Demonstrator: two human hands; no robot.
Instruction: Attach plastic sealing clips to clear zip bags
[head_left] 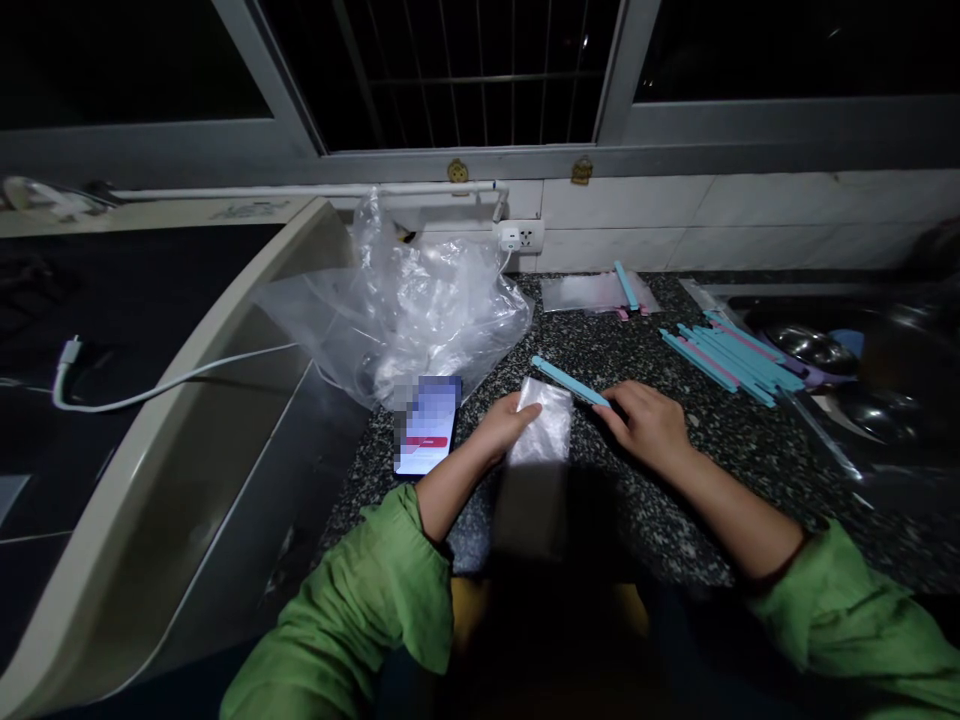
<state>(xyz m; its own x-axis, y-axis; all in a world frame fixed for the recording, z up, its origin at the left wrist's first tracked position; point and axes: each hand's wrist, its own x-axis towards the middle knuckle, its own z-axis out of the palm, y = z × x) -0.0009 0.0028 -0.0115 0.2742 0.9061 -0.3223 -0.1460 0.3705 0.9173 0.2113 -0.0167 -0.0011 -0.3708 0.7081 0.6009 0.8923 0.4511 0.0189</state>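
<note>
My left hand [507, 424] is closed on a clear plastic bag [546, 425], thumb on top, near the counter's front. The bag hangs down toward the counter edge, where its lower part falls in shadow. To the right, my right hand [651, 425] pinches one end of a flat light-blue strip [568, 381]. The strip slants up and left, its far end above the bag's upper edge. I cannot tell whether the two touch. A pile of similar blue and pink strips [731, 358] lies right of my right hand.
Left of my left hand, a lit phone [429, 425] lies by a large crumpled plastic bag [442, 310]. Flat clear bags [581, 293] with a blue strip on top lie near the wall. A sink [885, 460] with metal bowls is at right, a stove [150, 330] at left.
</note>
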